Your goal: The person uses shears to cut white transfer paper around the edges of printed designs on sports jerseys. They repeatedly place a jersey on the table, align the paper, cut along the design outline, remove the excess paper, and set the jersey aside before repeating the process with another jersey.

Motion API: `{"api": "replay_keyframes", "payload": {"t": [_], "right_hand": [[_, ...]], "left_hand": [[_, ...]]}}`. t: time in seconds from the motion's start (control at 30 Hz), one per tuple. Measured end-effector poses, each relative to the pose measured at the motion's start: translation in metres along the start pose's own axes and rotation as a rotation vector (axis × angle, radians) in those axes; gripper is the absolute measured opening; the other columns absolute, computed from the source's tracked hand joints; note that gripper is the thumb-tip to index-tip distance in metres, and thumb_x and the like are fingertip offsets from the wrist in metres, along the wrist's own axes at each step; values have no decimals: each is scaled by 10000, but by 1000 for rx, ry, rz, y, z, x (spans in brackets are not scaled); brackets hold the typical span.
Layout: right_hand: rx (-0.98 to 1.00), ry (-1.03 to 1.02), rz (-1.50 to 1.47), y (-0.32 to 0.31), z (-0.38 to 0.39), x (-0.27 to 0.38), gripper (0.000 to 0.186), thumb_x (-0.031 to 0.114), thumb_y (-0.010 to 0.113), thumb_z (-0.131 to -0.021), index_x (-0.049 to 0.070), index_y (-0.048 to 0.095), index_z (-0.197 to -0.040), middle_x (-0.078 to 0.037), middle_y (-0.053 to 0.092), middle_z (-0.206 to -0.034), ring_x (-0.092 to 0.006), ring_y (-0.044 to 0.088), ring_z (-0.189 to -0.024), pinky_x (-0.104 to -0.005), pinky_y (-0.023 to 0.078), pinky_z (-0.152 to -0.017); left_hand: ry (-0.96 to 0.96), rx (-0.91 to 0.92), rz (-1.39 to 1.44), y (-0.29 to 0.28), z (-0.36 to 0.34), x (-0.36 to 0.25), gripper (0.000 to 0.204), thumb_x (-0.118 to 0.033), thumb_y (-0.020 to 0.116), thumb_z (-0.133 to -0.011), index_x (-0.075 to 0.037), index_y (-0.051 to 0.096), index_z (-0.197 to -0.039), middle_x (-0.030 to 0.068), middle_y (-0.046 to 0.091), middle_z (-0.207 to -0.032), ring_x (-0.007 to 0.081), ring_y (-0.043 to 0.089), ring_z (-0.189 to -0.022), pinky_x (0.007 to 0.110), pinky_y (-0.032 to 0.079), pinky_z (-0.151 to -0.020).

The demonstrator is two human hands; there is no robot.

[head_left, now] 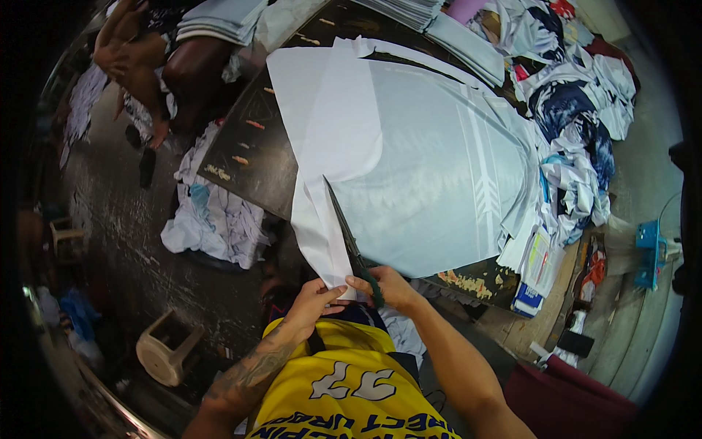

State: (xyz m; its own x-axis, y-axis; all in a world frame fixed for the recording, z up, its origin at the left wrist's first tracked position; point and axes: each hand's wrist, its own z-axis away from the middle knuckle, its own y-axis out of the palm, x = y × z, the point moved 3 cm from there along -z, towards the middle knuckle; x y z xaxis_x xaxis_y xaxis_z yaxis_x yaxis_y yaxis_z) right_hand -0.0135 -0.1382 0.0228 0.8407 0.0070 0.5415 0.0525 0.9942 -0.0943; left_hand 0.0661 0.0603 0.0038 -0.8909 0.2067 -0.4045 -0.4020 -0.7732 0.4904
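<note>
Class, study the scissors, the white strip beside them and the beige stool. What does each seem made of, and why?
Scissors: probably metal blades, dark with a dull sheen; the green handle may be plastic.
White strip: thin and matt, with soft folds; fabric or paper, hard to tell.
Beige stool: likely moulded plastic, smooth, evenly coloured, round-edged.

Dark scissors gripped in your right fingers, pointing away; white cloth pinched in your left fingers, spreading beyond them.

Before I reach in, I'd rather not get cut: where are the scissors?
In the head view, the scissors are near centre, handles in the right hand, blades just right of the white strip.
</note>
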Motion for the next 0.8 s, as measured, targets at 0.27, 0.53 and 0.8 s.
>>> {"api": "replay_keyframes", "payload": {"t": [0.27,0.53,0.8], "right_hand": [[-107,248,-75,65,64,17,606,602,796,-926,13,688,-833,-67,676,-658,-152,650,-563,-299,495,-541],[-248,-9,-988,241,25,50,563,639,625,-1037,89,647,-920,-4,610,-761,-124,565,-684,-291,457,-654],[-590,-262,-1562,266,-144,197,557,649,592,-1054,102,574,-951,-29,582,-851,-158,614,-806,-296,465,-748]], "left_hand": [[673,-2,-34,-60,15,-242,404,-378,612,-1089,-69,656,-1346,71,713,-1310,199,684,-912,463,570,-815],[1317,-557,-1673,-41,-147,-302,271,-216,706,-936,-115,646,-1181,85,611,-1202,307,544,-1177,504,374,-1005],[1326,-220,-1832,-47,-137,-279,515,-360,777,-849,-76,581,-1231,119,561,-1294,333,493,-1263,496,342,-1068]]}}
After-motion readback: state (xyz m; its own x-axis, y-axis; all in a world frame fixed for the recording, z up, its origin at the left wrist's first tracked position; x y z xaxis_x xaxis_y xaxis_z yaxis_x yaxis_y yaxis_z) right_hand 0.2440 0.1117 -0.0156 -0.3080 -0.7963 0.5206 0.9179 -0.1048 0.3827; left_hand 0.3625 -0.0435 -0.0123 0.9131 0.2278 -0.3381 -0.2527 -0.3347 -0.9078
